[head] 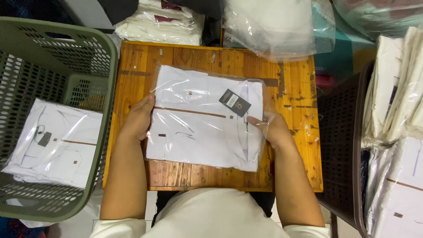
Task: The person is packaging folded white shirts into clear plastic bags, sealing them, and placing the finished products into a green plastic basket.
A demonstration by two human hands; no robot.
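Far left there's a green plastic laundry basket (94, 53) with holes in the walls, and one bagged white shirt (55, 143) lying flat in the bottom, dark tag on it. Next to that is a small orange-stained wooden table (297, 83), pretty scuffed up.

The left hand (137, 121) is flat against the left edge of the folded white shirt in a clear plastic bag (200, 119), fingers stretched out and pressed on it, thumb up along the edge, not really gripping, more like steadying. That packaged shirt sits square in the middle of the table, with a thin brown stripe across it and a black hang tag (235, 102) near its upper right.

The right hand (275, 130) is at the bag's right end, fingers curled and pinching the loose plastic there, so it's got hold of the bag's open flap.

Behind the table are a stack of folded white garments (161, 22) and some empty clear bags (273, 26). Far right, a dark brown basket (341, 145) and more bagged white shirts (396, 132) piled beside it.
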